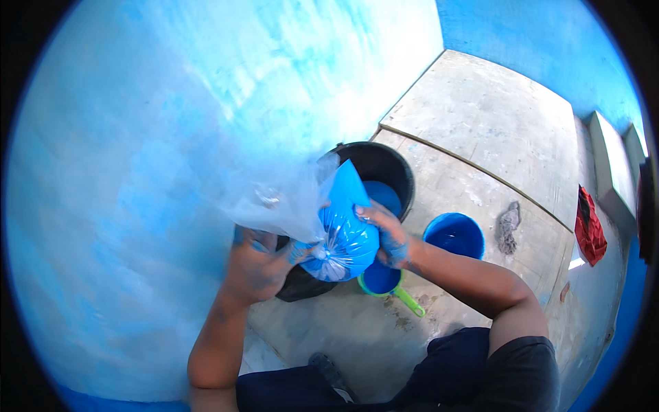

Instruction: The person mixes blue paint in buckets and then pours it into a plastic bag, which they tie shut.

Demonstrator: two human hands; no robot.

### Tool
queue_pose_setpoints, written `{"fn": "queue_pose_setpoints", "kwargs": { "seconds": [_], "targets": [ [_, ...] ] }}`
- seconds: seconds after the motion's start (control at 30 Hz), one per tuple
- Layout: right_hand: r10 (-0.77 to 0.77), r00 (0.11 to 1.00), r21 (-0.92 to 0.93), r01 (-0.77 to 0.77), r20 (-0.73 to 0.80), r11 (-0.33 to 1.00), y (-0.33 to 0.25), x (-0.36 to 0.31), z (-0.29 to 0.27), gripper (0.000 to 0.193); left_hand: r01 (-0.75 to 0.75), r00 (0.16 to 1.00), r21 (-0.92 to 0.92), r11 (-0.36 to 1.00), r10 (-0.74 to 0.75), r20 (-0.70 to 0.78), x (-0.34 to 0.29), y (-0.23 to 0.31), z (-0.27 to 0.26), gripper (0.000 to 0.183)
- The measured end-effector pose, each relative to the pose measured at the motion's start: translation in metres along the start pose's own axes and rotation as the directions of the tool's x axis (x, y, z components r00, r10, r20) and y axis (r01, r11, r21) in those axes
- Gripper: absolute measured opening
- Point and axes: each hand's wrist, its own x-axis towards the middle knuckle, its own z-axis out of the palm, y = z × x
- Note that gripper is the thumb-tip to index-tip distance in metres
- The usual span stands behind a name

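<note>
A clear plastic bag bulging with bright blue paint (349, 237) is held up between my hands, tilted, with one pointed corner upward. My left hand (259, 266) is closed around its gathered neck, and the loose, see-through upper part of the bag (271, 202) spreads above that hand. My right hand (386, 237) grips the filled part from the right side, fingers curved against it. Behind and below the bag stands a black bucket (406, 168) with blue paint (384, 196) inside; the bag hides much of it.
A green-handled dipper (410, 302) holding blue liquid sits beside the bucket. Right of it stands a blue pail (454, 233). A grey rag (508, 226) lies on the concrete floor (480, 103), and red cloth or plastic (590, 230) is farther right. A blue-smeared wall (123, 172) rises at left.
</note>
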Motion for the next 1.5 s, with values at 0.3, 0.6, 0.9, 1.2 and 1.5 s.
{"fn": "queue_pose_setpoints", "kwargs": {
  "seconds": [0.3,0.6,0.9,1.2,1.5],
  "targets": [
    [-0.463,0.862,-0.504,0.313,-0.205,0.805,-0.124,-0.12,-0.117,0.089,0.399,0.811,-0.458,0.794,-0.072,0.581,0.115,0.024,0.128,0.101],
    [-0.443,0.81,-0.632,0.119,-0.384,0.765,-0.146,-0.29,-0.276,0.093,0.145,0.809,-0.251,0.957,0.031,0.587,0.185,0.038,0.377,0.049],
    [-0.082,0.885,-0.407,-0.127,-0.458,0.904,-0.042,-0.34,-0.395,0.082,0.367,0.737,-0.157,0.917,-0.183,0.65,0.113,-0.023,0.485,0.014],
    [-0.174,0.901,-0.761,-0.218,-0.398,0.611,-0.059,-0.345,-0.376,0.08,0.007,0.86,-0.128,0.992,0.059,0.506,0.088,-0.016,0.516,0.007],
    [-0.467,0.609,-0.758,-0.406,-0.641,0.511,-0.018,-0.364,-0.323,0.098,0.102,0.841,-0.199,0.975,0.023,0.54,0.078,-0.038,0.553,0.01]
  ]
}}
